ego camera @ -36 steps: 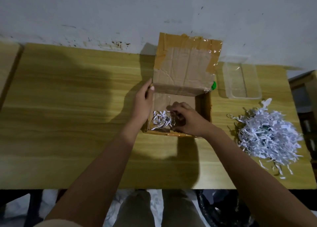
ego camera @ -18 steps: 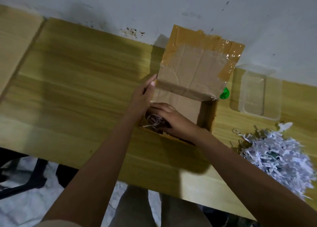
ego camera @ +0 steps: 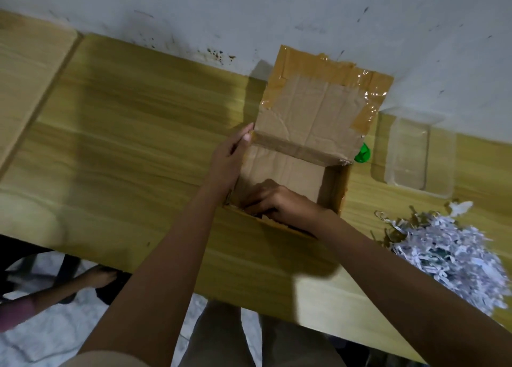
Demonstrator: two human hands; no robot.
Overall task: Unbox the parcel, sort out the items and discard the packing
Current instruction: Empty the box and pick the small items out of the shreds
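Note:
An open cardboard box (ego camera: 333, 183) stands on the wooden table (ego camera: 133, 156), its taped lid (ego camera: 318, 109) folded back against the wall. My left hand (ego camera: 227, 161) holds the box's left wall, thumb at the lid's hinge. My right hand (ego camera: 279, 204) reaches down into the box's near left corner with curled fingers; what it holds is hidden by the hand and the box wall. A heap of shredded white paper (ego camera: 454, 253) lies on the table to the right of the box.
A clear plastic tray (ego camera: 410, 156) lies behind the paper heap, and a small green object (ego camera: 363, 153) sits by the box's far right corner. A second tabletop (ego camera: 25, 70) adjoins on the left. Another person's hand (ego camera: 97, 276) shows below the table edge.
My right hand has closed over the shredded paper in the box, which no longer shows. The view has tilted and shifted left. Another person's hand has come into view at lower left.

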